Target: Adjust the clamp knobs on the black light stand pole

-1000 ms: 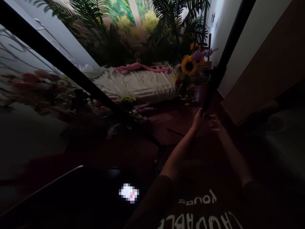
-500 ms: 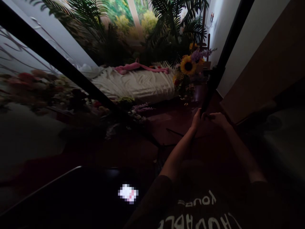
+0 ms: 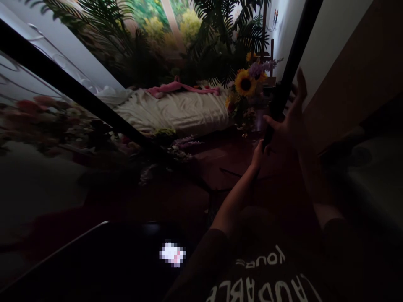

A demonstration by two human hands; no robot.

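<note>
A black stand pole (image 3: 296, 54) slants down from the top right, with a thicker collar (image 3: 277, 100) partway along it. My left hand (image 3: 257, 154) is closed around the pole's lower section, below the collar. Higher up, my right hand (image 3: 294, 119) is at the collar with its thumb and fingers spread to either side; whether it touches is hard to tell in the dim light. A small knob-like part (image 3: 268, 90) juts from the collar's left side.
Another black pole (image 3: 75, 90) crosses the left side down to dark legs (image 3: 214, 191) on the floor. Behind stand a cloth-draped bench (image 3: 176, 111) with a pink plush toy (image 3: 166, 88), sunflowers (image 3: 245, 82) and palm fronds (image 3: 229, 25). A dark flat surface (image 3: 94, 260) lies lower left.
My right hand has risen along the pole from beside my left hand to the collar, and its fingers have spread. My left hand stays on the pole. The view has shifted slightly.
</note>
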